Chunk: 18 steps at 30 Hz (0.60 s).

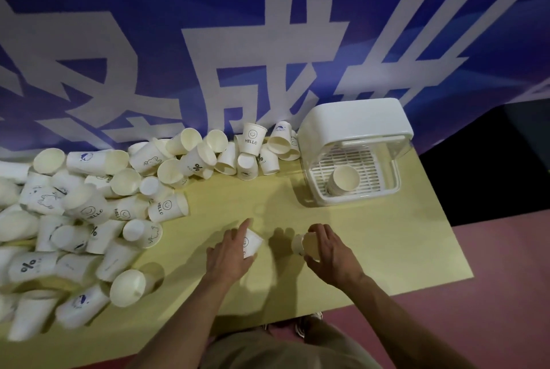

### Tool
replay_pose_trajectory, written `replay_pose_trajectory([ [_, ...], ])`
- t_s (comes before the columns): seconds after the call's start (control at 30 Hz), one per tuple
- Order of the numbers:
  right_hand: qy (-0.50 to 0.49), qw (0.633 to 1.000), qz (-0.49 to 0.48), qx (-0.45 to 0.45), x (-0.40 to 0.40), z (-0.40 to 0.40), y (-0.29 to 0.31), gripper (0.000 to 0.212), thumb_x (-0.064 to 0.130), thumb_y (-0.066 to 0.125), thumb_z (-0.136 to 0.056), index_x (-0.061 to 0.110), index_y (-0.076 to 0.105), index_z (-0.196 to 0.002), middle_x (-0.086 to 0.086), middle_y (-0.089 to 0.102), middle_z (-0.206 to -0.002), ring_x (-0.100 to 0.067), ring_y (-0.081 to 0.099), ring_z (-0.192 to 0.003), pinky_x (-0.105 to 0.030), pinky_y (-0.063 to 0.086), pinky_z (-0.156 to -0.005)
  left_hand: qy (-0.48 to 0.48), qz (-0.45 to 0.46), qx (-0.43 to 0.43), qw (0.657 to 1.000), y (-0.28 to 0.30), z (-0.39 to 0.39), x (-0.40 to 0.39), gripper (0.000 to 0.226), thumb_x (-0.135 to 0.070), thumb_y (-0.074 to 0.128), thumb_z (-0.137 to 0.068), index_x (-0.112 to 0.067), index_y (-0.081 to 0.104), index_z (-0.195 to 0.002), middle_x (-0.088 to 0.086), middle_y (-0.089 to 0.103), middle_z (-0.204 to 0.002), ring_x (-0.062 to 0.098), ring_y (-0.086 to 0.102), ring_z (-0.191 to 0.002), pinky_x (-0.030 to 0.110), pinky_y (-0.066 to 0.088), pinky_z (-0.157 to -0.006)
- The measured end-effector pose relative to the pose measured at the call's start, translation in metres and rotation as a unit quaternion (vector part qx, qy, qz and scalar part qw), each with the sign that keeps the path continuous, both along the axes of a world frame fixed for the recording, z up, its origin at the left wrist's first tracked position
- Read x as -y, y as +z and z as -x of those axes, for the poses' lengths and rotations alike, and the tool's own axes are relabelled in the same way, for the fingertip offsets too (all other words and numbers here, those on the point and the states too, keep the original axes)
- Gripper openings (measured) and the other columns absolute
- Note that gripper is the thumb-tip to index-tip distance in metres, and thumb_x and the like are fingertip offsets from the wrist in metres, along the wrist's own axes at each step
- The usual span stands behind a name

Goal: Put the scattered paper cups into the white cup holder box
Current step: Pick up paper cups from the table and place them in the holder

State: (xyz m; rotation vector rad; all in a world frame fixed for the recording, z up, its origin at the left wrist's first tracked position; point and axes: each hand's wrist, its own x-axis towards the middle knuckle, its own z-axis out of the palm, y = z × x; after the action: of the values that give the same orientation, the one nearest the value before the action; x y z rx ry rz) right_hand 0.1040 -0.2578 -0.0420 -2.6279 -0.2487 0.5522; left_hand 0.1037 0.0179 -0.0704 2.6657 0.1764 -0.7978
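Yellow tabletop (372, 249) against a blue banner (119, 26) with big white characters, pink floor (506, 294) at lower right. Heaped across the left and upper middle of the frame, a sprawl of loose paper cups (89, 204), most on their sides, some upright near the banner. At upper right, the white cup holder box (354, 121), lid raised, with one stack of cups (342, 181) already on its slatted tray. Low in the centre, left hand (229, 255) curled round a smiley-printed cup (251, 243), forefinger stretched forward; just right of it, right hand (330, 252) wrapped round a second cup (300, 245) held sideways, base toward the left hand. Both cups well short of the box. Likely risks from there: thin paper walls squashed by too firm a squeeze; a rim snagged or buckled if one cup went into the other at a tilt; a sleeveless forearm brushed against the near heap, rolling cups off the front edge; a stack set down off-centre in the box, toppled onto the tray.
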Motion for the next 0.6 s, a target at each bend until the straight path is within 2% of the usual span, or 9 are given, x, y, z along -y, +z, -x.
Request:
replay_pose_trajectory([
  [0.07,-0.007,1.000,-0.005,0.006,0.007,-0.001,0.003,0.056,0.039,0.072,-0.084,0.026,0.040,-0.128,0.004,0.050,-0.123,-0.024,0.060,-0.104,-0.043,0.059,-0.067,-0.009,0.023,0.014,1.000,0.007,-0.005,0.011,0.082,-0.053,0.064,-0.087,-0.046,0.013,-0.150,0.001,0.047,-0.132,0.025,0.061,-0.110,0.044,0.052,-0.089],
  [0.2,-0.012,0.999,-0.027,0.037,0.022,-0.007,0.017,0.057,0.039,0.073,-0.085,0.023,0.041,-0.130,0.003,0.050,-0.124,-0.024,0.060,-0.104,-0.040,0.058,-0.065,-0.020,0.079,0.096,0.992,0.024,-0.017,0.040,0.067,-0.045,0.071,-0.082,-0.034,0.030,-0.134,0.000,0.053,-0.122,0.025,0.060,-0.105,0.040,0.053,-0.081],
  [0.3,-0.020,0.995,-0.062,0.079,0.040,-0.016,0.031,0.055,0.044,0.066,-0.085,0.022,0.042,-0.129,0.003,0.050,-0.121,-0.025,0.060,-0.099,-0.038,0.055,-0.058,-0.017,0.146,0.153,0.977,0.041,-0.030,0.070,0.063,-0.034,0.077,-0.080,-0.031,0.035,-0.128,-0.004,0.045,-0.126,0.022,0.058,-0.106,0.033,0.052,-0.077],
  [0.37,-0.033,0.990,-0.083,0.106,0.056,-0.021,0.041,0.058,0.043,0.067,-0.086,0.023,0.042,-0.135,0.004,0.050,-0.123,-0.024,0.059,-0.099,-0.040,0.056,-0.059,-0.009,0.177,0.195,0.965,0.056,-0.041,0.093,0.065,-0.035,0.078,-0.080,-0.031,0.036,-0.130,-0.007,0.042,-0.129,0.018,0.057,-0.105,0.031,0.052,-0.075],
  [0.47,-0.049,0.983,-0.120,0.127,0.084,-0.028,0.055,0.068,0.034,0.073,-0.089,0.034,0.041,-0.148,0.006,0.048,-0.128,-0.018,0.059,-0.101,-0.040,0.059,-0.064,-0.010,0.206,0.252,0.945,0.080,-0.058,0.128,0.075,-0.036,0.078,-0.081,-0.035,0.035,-0.143,-0.008,0.041,-0.131,0.013,0.056,-0.103,0.030,0.053,-0.079],
  [0.6,-0.043,0.979,-0.151,0.131,0.120,-0.037,0.063,0.063,0.031,0.076,-0.087,0.036,0.049,-0.144,0.008,0.045,-0.129,-0.014,0.060,-0.101,-0.036,0.059,-0.077,-0.016,0.225,0.291,0.930,0.104,-0.084,0.169,0.082,-0.029,0.078,-0.084,-0.041,0.031,-0.150,-0.012,0.039,-0.132,0.005,0.053,-0.098,0.018,0.048,-0.075],
])
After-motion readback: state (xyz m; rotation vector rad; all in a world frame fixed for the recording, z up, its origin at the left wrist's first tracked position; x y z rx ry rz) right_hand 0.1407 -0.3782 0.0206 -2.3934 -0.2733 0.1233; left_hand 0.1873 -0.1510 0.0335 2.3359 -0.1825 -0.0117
